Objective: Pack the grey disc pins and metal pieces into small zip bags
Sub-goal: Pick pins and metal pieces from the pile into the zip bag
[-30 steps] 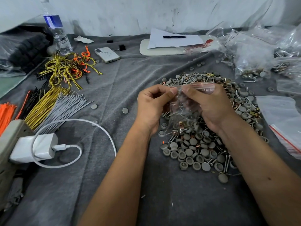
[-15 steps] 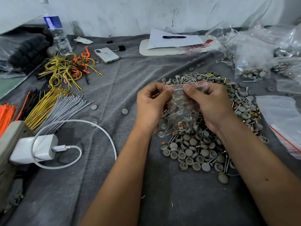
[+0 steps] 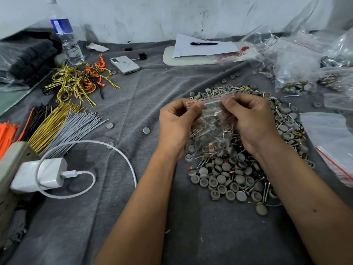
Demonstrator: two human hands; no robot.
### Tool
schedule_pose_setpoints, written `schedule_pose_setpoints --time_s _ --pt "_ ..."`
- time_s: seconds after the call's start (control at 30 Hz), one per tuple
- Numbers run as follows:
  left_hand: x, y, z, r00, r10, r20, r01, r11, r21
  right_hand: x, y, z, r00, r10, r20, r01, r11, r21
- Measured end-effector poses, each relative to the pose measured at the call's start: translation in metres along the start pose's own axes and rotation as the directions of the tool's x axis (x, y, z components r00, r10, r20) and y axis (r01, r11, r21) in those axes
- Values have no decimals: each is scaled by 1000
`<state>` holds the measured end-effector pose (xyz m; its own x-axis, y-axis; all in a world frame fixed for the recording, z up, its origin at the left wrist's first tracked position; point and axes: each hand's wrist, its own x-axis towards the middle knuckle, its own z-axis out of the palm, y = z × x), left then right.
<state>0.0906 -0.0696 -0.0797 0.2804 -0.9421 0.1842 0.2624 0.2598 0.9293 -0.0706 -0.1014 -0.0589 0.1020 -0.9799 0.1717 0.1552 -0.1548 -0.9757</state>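
Two hands pinch the zip bag [image 3: 211, 119] above the pile of disc pins [image 3: 235, 175] mid-bench: left hand [image 3: 176, 123] and right hand [image 3: 252, 121] at opposite ends of its near-level red seal strip.

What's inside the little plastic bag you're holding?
Thin metal pins and small metal pieces show through the clear zip bag, pinched at its top by the left hand and right hand. The fingers cover its edges.

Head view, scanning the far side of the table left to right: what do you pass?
Water bottle → white phone → small black clip → black pen on white paper → clear bags of packed parts.
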Motion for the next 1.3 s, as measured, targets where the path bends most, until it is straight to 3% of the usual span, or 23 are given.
schedule_pose_setpoints --time_s 0.6,0.83,0.93,1.17,1.3 --pt "-1 4 0 998 -68 13 68 997 -25 -1 1 4 999 -25 46 28 998 -64" --pt "-3 4 3 993 -47 107 47 999 1 -1 3 4 985 -141 96 155 976 -155" --pt "-2 2 3 997 -47 63 45 999 27 -2 8 6 979 -164 125 190 952 -240" --pt "0 -2 5 998 -21 60 12 989 145 1 9 4 973 -216 78 229 925 -304" --pt "-1 -2 4 995 -94 23 90 987 132 2 9 0 970 -243 28 239 922 -305"
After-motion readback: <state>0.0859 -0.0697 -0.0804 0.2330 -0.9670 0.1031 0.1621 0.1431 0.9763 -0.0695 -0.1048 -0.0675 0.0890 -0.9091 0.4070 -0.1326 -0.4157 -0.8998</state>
